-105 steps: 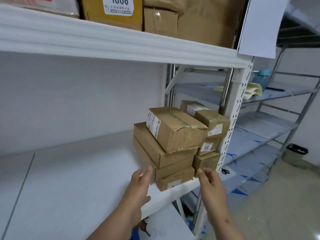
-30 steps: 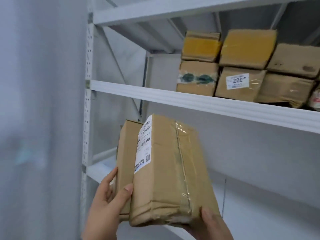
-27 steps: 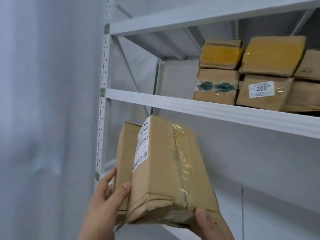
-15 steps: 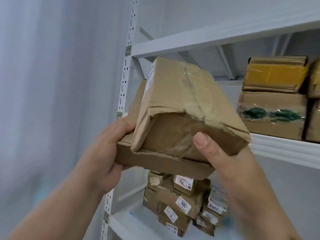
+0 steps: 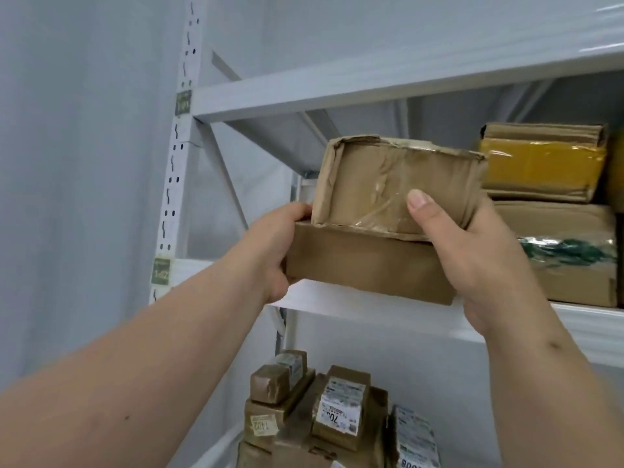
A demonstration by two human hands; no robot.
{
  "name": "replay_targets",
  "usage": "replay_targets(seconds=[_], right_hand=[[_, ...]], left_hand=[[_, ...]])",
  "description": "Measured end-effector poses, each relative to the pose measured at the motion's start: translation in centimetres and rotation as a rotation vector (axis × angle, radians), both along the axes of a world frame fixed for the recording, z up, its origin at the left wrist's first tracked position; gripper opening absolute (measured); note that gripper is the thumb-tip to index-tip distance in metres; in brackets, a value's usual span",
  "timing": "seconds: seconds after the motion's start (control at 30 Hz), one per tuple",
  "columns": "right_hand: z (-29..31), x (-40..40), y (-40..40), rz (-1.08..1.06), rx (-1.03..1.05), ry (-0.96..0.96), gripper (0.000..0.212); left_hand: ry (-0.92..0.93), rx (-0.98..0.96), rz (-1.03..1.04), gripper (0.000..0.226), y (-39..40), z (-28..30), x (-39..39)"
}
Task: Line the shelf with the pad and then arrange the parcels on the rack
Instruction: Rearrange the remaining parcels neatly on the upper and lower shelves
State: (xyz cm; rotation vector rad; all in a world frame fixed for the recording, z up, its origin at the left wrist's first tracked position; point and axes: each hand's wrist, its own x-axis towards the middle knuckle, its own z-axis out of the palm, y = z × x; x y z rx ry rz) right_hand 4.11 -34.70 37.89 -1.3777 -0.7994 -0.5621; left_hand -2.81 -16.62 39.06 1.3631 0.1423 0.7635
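Two stacked brown cardboard parcels are held up at the front edge of the white padded shelf [image 5: 341,307]. The taped upper parcel [image 5: 371,184] lies on the flatter lower parcel [image 5: 364,268]. My left hand [image 5: 270,248] grips the stack's left end, fingers curled under and behind it. My right hand [image 5: 472,251] grips the right end, thumb pressed on the upper parcel's front face. The stack's far end reaches over the shelf; whether it rests on the shelf is hidden.
More parcels [image 5: 553,214], one with yellow tape, are stacked on the same shelf at the right. The shelf below holds several labelled parcels [image 5: 324,417]. A white perforated upright [image 5: 175,170] stands at the left, another shelf board [image 5: 337,86] above.
Both hands have raised the two parcels and levelled them against the upper shelf's front edge. The view has turned from the rack's right end to its left end.
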Motion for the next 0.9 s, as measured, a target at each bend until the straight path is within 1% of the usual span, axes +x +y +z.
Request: replay_targets(seconds=[0.03,0.07,0.13,0.17,0.23,0.3,0.4,0.5,0.63,0.7,0.77,0.8,0.9], right_hand=[[0.3,0.0,0.2,-0.095,-0.018,-0.002,0.051],[0.5,0.1,0.5,-0.203,-0.039,-0.014,0.052],[0.3,0.2,1.2,-0.442,-0.073,-0.076,0.068],[-0.2,0.2,1.6,-0.561,-0.087,-0.123,0.076],[-2.0,0.3,2.4,-0.763,-0.120,-0.236,0.080],[-4.1,1.0,3.3,-0.859,-0.155,-0.310,0.072],[-6.0,2.3,4.3,-0.910,-0.218,-0.326,0.054],[-6.2,3.0,4.7,-0.949,-0.256,-0.331,0.050],[-6.3,2.9,4.8,-0.985,-0.355,-0.314,0.043],[-6.9,2.4,4.3,-0.968,-0.363,-0.327,0.046],[-8.1,1.6,3.8,-0.913,-0.330,-0.327,0.049],[-8.9,1.2,3.4,-0.884,-0.295,-0.320,0.047],[-11.7,0.2,2.0,-0.846,-0.160,-0.322,0.040]], left_hand=[[0.011,0.048,0.018,0.018,0.3,0.3,1.0],[0.031,0.117,0.033,0.023,0.5,0.5,2.0],[0.098,0.267,0.094,0.044,0.7,0.8,3.7],[0.108,0.331,0.138,0.050,0.8,0.9,4.5],[0.066,0.418,0.187,0.049,0.8,0.8,5.3],[-0.008,0.469,0.151,0.048,0.9,0.4,5.7],[-0.034,0.612,0.035,0.064,1.7,-0.7,6.0],[0.009,0.697,-0.085,0.073,2.4,-0.4,6.6],[0.091,0.687,-0.154,0.067,3.4,0.2,7.7],[0.116,0.679,-0.164,0.073,3.5,0.0,7.7],[0.076,0.695,-0.106,0.079,3.0,-0.5,7.6],[0.029,0.718,-0.026,0.078,2.6,-0.7,7.3],[-0.202,0.854,0.345,0.072,0.1,-2.8,5.2]])
